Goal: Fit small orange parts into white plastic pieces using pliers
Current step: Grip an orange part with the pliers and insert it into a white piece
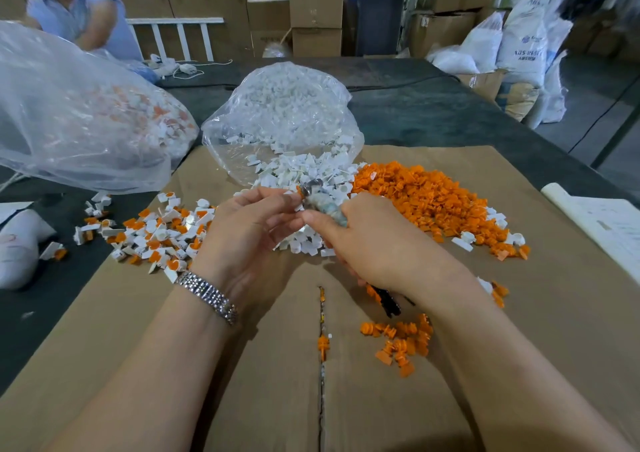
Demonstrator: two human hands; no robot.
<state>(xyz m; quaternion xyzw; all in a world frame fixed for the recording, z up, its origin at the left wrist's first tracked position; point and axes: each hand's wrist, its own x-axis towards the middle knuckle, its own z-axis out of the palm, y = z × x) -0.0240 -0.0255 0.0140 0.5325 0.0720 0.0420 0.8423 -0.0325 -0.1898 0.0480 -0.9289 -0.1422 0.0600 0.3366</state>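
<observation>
My right hand [367,243] grips the pliers [320,200]; the metal jaws point up and left, and the black-and-orange handles [388,301] stick out below the palm. My left hand [252,230] pinches a small piece at the plier jaws; the piece is mostly hidden by my fingers. Behind my hands lies a pile of white plastic pieces [304,171] spilling from a clear bag [284,112]. A heap of orange parts [426,198] lies to the right. Fitted white-and-orange pieces [162,233] are scattered at the left.
A flattened cardboard sheet [519,313] covers the dark table. A few loose orange parts [401,342] lie near my right forearm. A large clear bag of assembled pieces [79,115] stands at the left. Another person [79,11] works at the far left. Boxes and white sacks [519,43] stand behind.
</observation>
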